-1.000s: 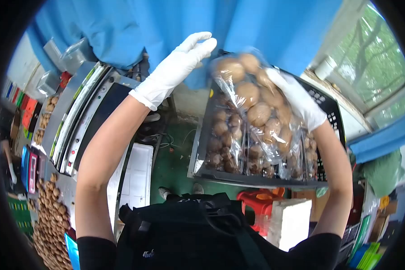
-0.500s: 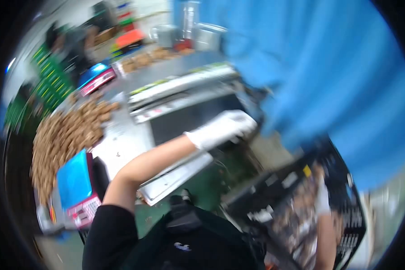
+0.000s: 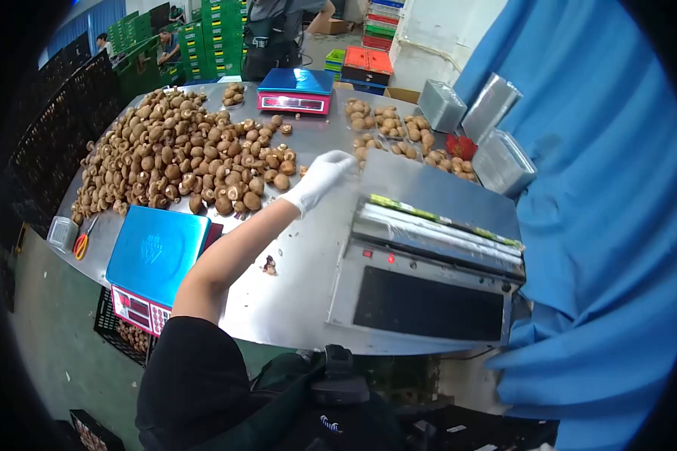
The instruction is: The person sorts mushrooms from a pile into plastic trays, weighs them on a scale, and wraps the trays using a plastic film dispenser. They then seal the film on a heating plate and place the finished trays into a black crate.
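My left hand (image 3: 325, 177), in a white glove, is stretched out over the metal table (image 3: 308, 301). It is between the heap of brown mushrooms (image 3: 165, 150) and the wrapping machine (image 3: 429, 301). Its fingertips are smeared and turned away, so whether they hold anything is hidden. Just beyond the hand stand several clear trays of mushrooms (image 3: 390, 124). A few dark scraps (image 3: 270, 265) lie on the table below my forearm. My right hand is out of view.
A blue-topped scale (image 3: 158, 244) stands at the near left, a second scale (image 3: 296, 90) at the back. Orange-handled scissors (image 3: 83, 242) lie at the left edge. Stacked empty trays (image 3: 504, 161) stand beside the blue curtain (image 3: 609, 188). Another person (image 3: 274, 34) stands behind the table.
My view has swung from the dark crate at the right back to the table. My left hand now reaches farther across the table. My right hand, earlier at the crate, has left view.
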Tool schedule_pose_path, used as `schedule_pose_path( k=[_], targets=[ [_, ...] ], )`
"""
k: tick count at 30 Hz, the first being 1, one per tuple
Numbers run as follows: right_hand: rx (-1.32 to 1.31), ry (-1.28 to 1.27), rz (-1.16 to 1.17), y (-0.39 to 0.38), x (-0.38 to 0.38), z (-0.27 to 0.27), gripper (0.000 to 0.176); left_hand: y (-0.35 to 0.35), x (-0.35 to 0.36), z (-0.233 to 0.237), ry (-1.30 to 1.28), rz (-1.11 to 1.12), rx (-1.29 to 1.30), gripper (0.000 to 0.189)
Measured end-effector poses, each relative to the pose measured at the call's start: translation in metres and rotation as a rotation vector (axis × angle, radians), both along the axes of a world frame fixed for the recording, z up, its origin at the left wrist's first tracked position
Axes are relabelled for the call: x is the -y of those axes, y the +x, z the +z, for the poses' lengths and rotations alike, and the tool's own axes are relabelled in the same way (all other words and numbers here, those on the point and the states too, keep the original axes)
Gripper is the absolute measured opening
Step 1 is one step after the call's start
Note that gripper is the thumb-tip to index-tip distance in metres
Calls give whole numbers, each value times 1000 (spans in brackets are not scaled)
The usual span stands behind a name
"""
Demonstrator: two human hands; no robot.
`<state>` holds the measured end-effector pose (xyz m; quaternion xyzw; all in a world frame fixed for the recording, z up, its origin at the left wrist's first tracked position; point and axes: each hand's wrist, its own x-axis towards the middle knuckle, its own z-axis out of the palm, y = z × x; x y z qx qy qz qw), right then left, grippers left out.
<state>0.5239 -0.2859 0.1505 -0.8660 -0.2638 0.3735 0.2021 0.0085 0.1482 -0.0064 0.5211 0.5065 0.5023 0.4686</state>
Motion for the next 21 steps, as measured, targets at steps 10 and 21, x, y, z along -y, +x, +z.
schedule_pose_path(
  k=[10,21],
  targets=[
    [206,131,739,-126,-291,3,22,-21,-163,-167,-231,138,-568,41],
    [142,299,1345,-236,-576,-53,23,-9,-201,-158,-254,237,-713,25]
  ],
)
